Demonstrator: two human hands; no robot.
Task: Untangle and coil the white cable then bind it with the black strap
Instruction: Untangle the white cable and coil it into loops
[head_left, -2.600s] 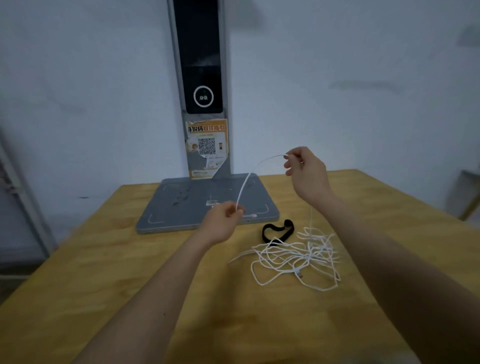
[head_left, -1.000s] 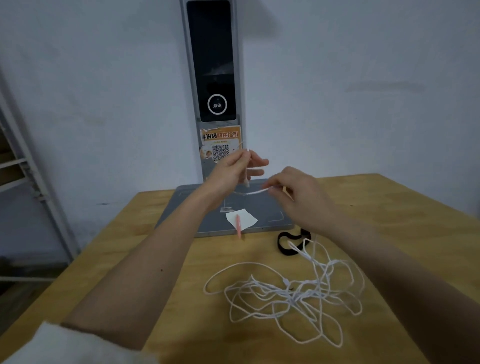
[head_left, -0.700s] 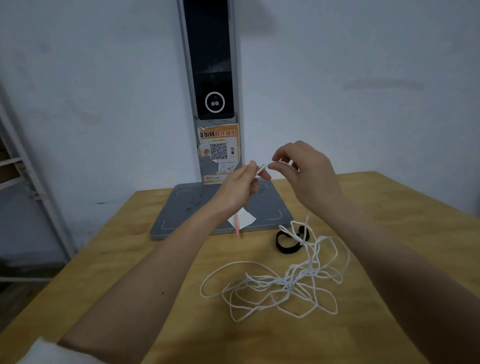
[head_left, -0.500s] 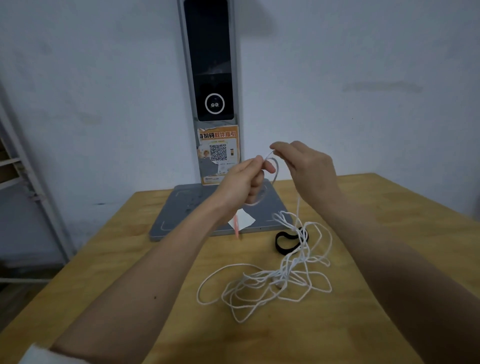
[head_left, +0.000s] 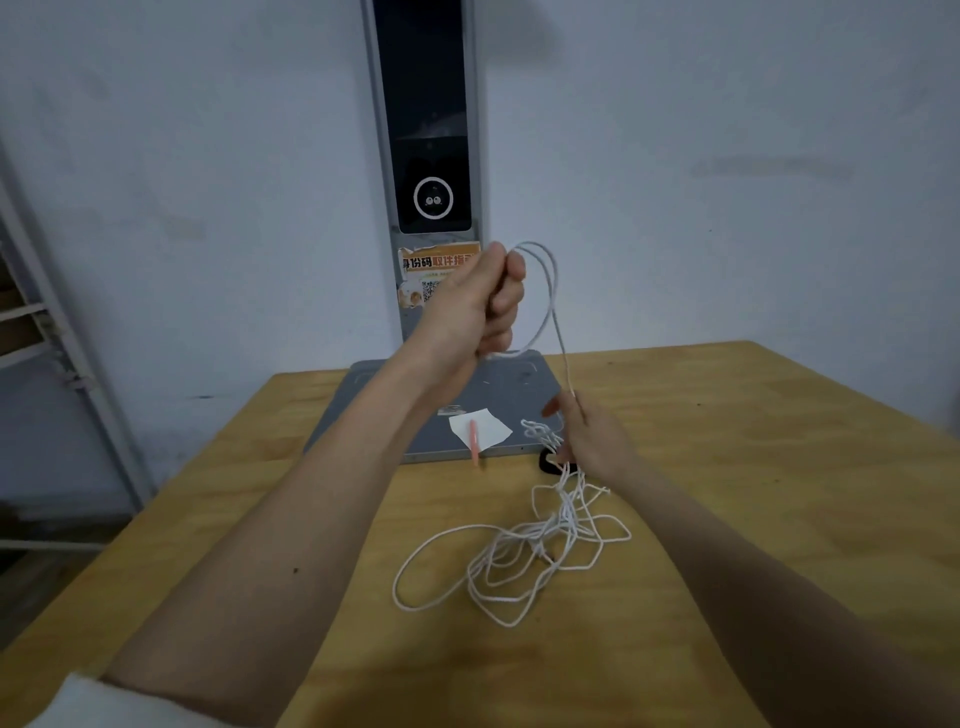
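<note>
I can read little: the orange-and-white paper sticker (head_left: 439, 275) on the tall grey post (head_left: 423, 130) at the far edge carries orange-banded Chinese characters and a QR code, half hidden behind my left hand (head_left: 475, 306). That hand is raised and curled into a fist around a loop of the thin white cable (head_left: 519, 556), which arcs out to its right. From the loop a strand drops to my right hand (head_left: 589, 439), low and just above the wooden table (head_left: 753, 467), fingertips pinching the strand. Half a second ago both hands were together up by the sticker; since then the right has gone down along the cable and the left has risen. The rest of the cable lies tangled on the table, nearer and slightly left of the right hand. The black strap (head_left: 550, 461) sits at the near edge of the grey flat base plate (head_left: 363, 415), mostly covered by the right hand and cable strands. A white paper scrap (head_left: 480, 428) with a pink pen (head_left: 474, 441) lies on the plate. A metal shelf frame (head_left: 57, 353) stands far left.
</note>
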